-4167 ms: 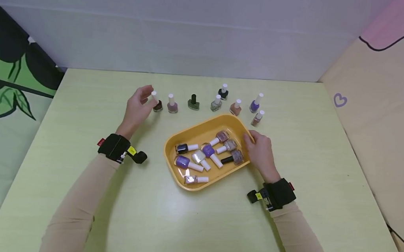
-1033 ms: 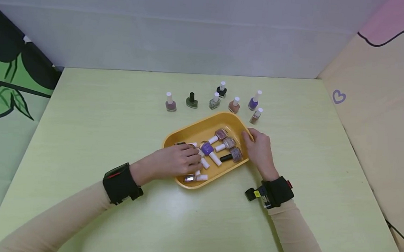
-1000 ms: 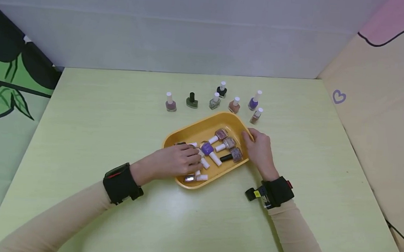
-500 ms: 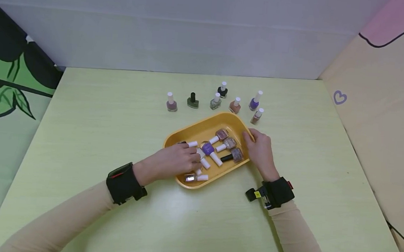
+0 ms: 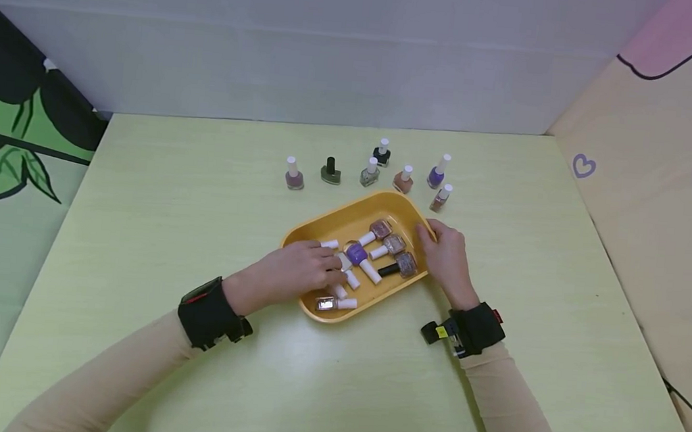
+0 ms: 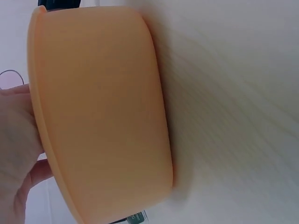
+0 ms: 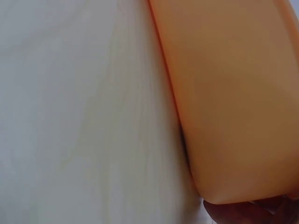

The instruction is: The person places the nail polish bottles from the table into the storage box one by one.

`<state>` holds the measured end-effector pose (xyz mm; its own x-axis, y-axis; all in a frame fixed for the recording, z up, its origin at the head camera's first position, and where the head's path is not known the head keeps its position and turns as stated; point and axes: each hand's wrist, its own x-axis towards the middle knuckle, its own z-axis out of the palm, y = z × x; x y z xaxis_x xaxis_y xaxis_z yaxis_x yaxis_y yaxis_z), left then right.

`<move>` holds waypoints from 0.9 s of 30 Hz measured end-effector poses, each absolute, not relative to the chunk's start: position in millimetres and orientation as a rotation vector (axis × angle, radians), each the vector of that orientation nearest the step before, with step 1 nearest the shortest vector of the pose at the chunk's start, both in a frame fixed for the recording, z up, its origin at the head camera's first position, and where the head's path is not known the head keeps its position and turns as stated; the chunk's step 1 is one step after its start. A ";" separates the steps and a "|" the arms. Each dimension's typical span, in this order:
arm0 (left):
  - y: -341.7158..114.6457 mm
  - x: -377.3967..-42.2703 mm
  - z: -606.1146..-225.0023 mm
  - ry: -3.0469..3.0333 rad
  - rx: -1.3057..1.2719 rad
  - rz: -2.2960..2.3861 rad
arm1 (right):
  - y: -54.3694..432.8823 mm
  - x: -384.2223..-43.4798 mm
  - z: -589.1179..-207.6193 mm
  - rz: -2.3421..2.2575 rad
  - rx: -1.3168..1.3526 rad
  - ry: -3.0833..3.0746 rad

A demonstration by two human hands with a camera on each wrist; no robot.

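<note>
A yellow plastic tray (image 5: pixel 377 208) with several nail polish bottles lying in it stands mid-table. My left hand (image 5: pixel 293 273) reaches palm down over its left end; its fingertips and whatever lies under them are hidden. White caps poke out around those fingers, and a silver bottle (image 5: pixel 326 303) lies just below them. Purple polish (image 5: pixel 356 253) lies mid-tray, with a black-capped glittery bottle (image 5: pixel 406 265) to its right. My right hand (image 5: pixel 445 254) grips the tray's right rim, thumb on the inside. Both wrist views mostly show the tray's outer wall (image 6: pixel 98 112).
Behind the tray stand upright bottles: mauve (image 5: pixel 295 178), dark green (image 5: pixel 330 173), grey glitter (image 5: pixel 370 174), black (image 5: pixel 382 154), pinkish brown (image 5: pixel 403 181), purple (image 5: pixel 437 174) and a slim brown one (image 5: pixel 441 200). A pale wall (image 5: pixel 332 79) rises at the table's far edge.
The dark brown bottle has gone from the left of the row, where my left hand was reaching 4.2 s ago. That hand has since come down into the tray; the right hand keeps its hold.
</note>
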<state>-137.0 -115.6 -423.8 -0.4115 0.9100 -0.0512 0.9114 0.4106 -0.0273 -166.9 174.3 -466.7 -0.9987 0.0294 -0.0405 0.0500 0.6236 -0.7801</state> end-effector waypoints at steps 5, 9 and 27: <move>-124.5 -140.4 -427.3 2.745 1.707 0.289 | 174.7 -167.1 -467.0 -1.351 0.057 2.818; -130.4 -144.5 -433.3 2.928 1.590 0.724 | 175.1 -167.5 -467.0 -1.358 0.050 2.835; -151.0 -153.5 -461.1 2.661 0.429 1.881 | 173.8 -168.4 -469.4 -1.356 0.041 2.870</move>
